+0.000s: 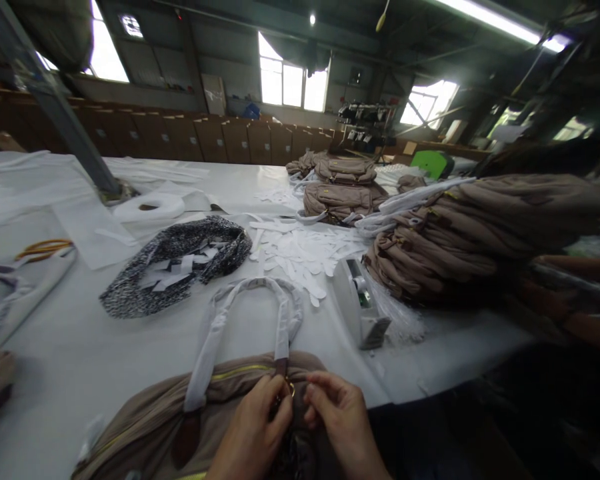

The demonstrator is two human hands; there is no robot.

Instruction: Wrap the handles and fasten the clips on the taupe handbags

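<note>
A brown fabric handbag (230, 400) with yellow zips lies in front of me at the table's near edge. Its two handles (220, 320) stand up, wrapped in white covering. My left hand (260, 423) is closed on the bag at the base of one handle, thumb and forefinger pinched beside a small gold ring (292, 389). Just right of the ring, my right hand (337, 413) is closed in a pinch; what its fingertips hold, if anything, is too small to make out. Both hands hide part of the bag's front.
A grey tape dispenser (360, 303) stands right of the handles. Behind are a speckled cloth ring (175, 267) holding white strips, loose white paper pieces (300, 250), and stacked brown bags (455, 233). Another person's arm (580, 327) is at far right.
</note>
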